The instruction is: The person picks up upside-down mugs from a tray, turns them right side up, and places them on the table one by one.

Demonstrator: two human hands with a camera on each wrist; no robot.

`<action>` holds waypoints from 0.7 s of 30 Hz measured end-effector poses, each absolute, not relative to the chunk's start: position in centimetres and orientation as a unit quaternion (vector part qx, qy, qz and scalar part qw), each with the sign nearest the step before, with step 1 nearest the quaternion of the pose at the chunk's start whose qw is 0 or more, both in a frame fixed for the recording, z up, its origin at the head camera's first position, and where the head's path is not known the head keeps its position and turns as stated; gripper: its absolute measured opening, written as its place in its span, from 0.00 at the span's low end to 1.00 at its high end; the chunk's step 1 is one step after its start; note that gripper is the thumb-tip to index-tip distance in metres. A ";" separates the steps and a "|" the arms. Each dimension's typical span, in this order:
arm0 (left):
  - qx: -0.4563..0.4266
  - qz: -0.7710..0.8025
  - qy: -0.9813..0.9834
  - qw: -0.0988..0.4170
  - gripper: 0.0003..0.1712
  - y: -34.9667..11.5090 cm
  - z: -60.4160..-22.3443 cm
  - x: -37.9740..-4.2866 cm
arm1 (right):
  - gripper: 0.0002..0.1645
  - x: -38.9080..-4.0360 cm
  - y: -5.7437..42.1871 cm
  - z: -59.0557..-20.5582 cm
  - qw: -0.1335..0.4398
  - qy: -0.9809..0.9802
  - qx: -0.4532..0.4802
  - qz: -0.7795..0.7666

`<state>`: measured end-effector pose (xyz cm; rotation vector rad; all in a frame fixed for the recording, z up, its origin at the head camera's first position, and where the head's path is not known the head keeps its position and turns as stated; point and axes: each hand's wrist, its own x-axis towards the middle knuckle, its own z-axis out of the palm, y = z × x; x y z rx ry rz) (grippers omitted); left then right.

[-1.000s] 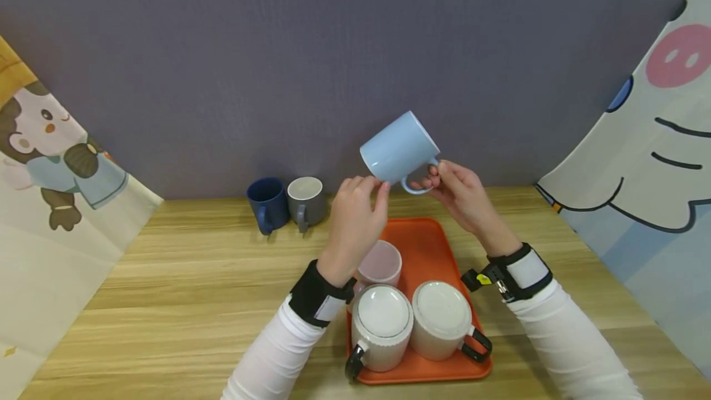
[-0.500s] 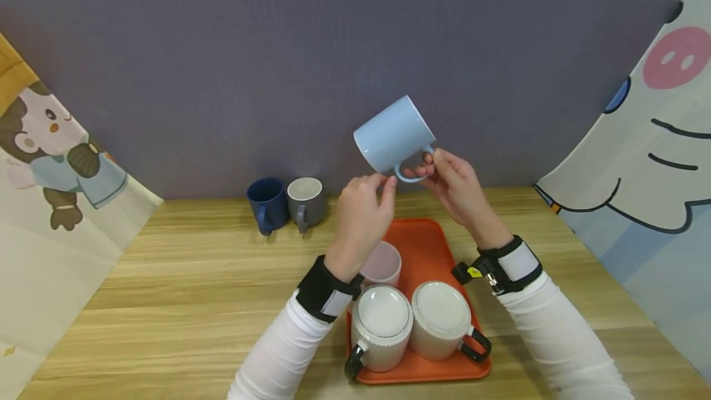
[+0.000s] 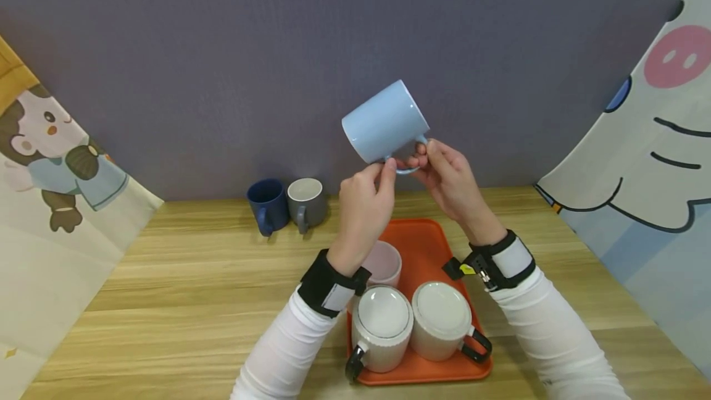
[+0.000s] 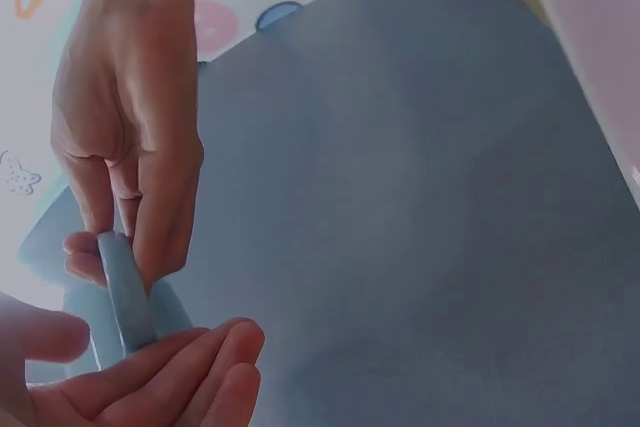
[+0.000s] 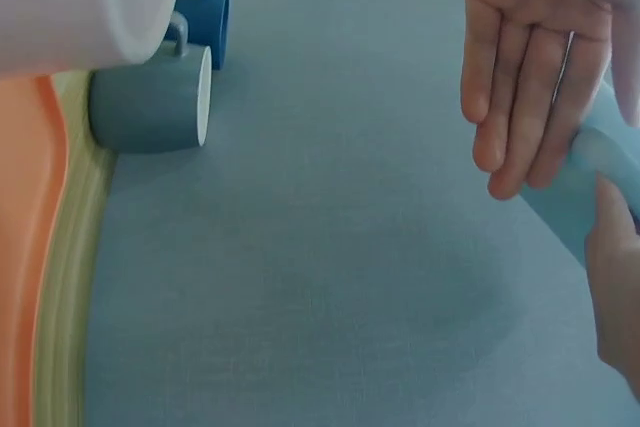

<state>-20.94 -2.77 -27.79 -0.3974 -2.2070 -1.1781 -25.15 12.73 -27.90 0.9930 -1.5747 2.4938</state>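
A dark grey wall (image 3: 266, 66) stands at twelve o'clock behind a wood-grain desk (image 3: 211, 276), hemmed at nine and three o'clock by a left printed sheet (image 3: 61, 252) and a right printed sheet (image 3: 650, 190). From an orange tray (image 3: 422, 252), the desk runs wide toward nine o'clock and narrower toward three. In the air off the tray's twelve-o'clock end, a person's right hand (image 3: 450, 178) pinches the handle (image 3: 408, 171) of a light-blue mug (image 3: 383, 125), while the left hand (image 3: 363, 202), fingers nearly straight and thumb spread apart, touches the handle's lower end. The mug is glossy and plain, tipped on a slant from eight o'clock to two, its inside hidden. Two cream mugs (image 3: 383, 326) with black grips occupy the tray's six-o'clock end; a pale pink mug (image 3: 383, 261) is partly hidden by the left wrist. At the tray's ten o'clock, a grey mug (image 3: 313, 208) and a navy mug (image 3: 272, 208) stand upright near the wall.
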 end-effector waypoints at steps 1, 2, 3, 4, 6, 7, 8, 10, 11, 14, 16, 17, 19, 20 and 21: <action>-0.146 -0.455 -0.828 0.295 0.24 -2.7 -27.7 -20.9 | 0.14 -25.1 12.6 -27.9 0.015 -0.503 0.318 0.804; -0.142 -0.466 -0.824 0.290 0.23 -2.7 -27.7 -20.9 | 0.14 -25.0 12.6 -27.8 0.017 -0.501 0.317 0.805; -0.137 -0.477 -0.821 0.283 0.23 -2.6 -27.6 -20.9 | 0.14 -25.0 12.5 -27.9 0.017 -0.498 0.315 0.808; -0.134 -0.488 -0.817 0.276 0.22 -2.6 -27.6 -20.9 | 0.14 -24.9 12.5 -27.9 0.018 -0.495 0.311 0.811; -0.128 -0.510 -0.808 0.265 0.20 -2.5 -27.7 -20.9 | 0.14 -24.8 12.4 -28.1 0.016 -0.485 0.308 0.818; -0.124 -0.519 -0.804 0.262 0.19 -2.4 -27.8 -21.0 | 0.14 -24.8 12.3 -28.2 0.015 -0.481 0.304 0.822; -0.121 -0.528 -0.799 0.261 0.19 -2.4 -27.8 -21.0 | 0.14 -24.7 12.3 -28.3 0.016 -0.478 0.302 0.824; -0.118 -0.550 -0.785 0.261 0.18 -2.3 -28.0 -21.1 | 0.14 -24.6 12.1 -28.5 0.014 -0.474 0.304 0.826; -0.116 -0.562 -0.776 0.262 0.18 -2.3 -28.1 -21.2 | 0.14 -24.6 12.0 -28.5 0.013 -0.474 0.308 0.825; -0.111 -0.623 -0.731 0.255 0.17 -2.3 -28.4 -21.5 | 0.14 -24.5 11.7 -28.7 0.005 -0.473 0.316 0.823; -0.105 -0.674 -0.691 0.239 0.16 -2.2 -28.6 -21.6 | 0.14 -24.4 11.4 -28.9 -0.002 -0.472 0.321 0.821; -0.100 -0.699 -0.671 0.225 0.15 -2.2 -28.6 -21.7 | 0.14 -24.4 11.2 -28.9 -0.004 -0.472 0.321 0.821; -0.086 -0.742 -0.635 0.197 0.15 -2.2 -28.6 -21.7 | 0.14 -24.3 11.0 -29.0 -0.002 -0.474 0.321 0.820; -0.078 -0.755 -0.624 0.186 0.14 -2.3 -28.5 -21.7 | 0.14 -24.3 10.9 -29.1 0.002 -0.479 0.319 0.818; -0.069 -0.765 -0.615 0.177 0.14 -2.3 -28.5 -21.7 | 0.14 -24.3 10.8 -29.1 0.008 -0.486 0.316 0.815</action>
